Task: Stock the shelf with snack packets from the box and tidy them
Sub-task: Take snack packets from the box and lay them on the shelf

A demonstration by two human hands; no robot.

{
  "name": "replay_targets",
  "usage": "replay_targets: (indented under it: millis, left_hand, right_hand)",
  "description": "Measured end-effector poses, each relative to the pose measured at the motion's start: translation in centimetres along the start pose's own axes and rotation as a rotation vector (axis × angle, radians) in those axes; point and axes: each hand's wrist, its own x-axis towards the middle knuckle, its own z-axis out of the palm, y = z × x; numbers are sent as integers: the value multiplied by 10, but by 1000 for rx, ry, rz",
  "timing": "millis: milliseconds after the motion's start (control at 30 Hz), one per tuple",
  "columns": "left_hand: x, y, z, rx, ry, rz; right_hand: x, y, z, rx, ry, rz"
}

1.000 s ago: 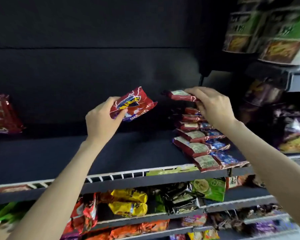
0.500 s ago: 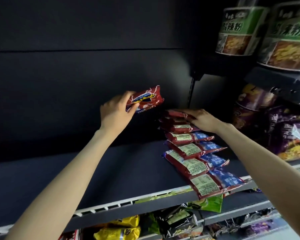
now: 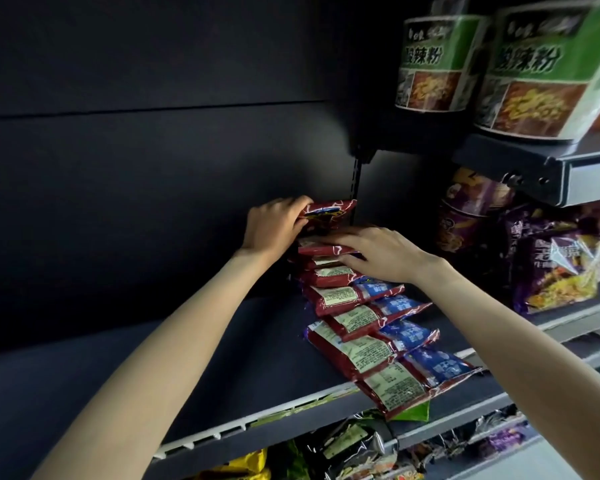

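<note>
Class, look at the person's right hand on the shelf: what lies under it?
The right hand rests flat on the back packets of the overlapping row of red snack packets. Their label ends show beside the fingers; the parts beneath the palm are covered.

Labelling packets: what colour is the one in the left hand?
Red with a blue-and-yellow logo, held by the left hand; head view.

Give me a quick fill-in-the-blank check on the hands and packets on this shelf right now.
1. The left hand grips a ____ snack packet with a yellow and blue logo.
2. The right hand rests flat on the row of packets at its ____ end.
3. The tubs on the upper shelf have ____ labels.

Missing words: red; back; green
</note>
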Motion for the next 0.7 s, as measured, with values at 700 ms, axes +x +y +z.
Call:
replay_targets:
  millis: [700]
  left_hand:
    - [3, 11, -11, -451, -474, -190]
  right_hand:
    - [-27, -26, -23, -9, 124, 29]
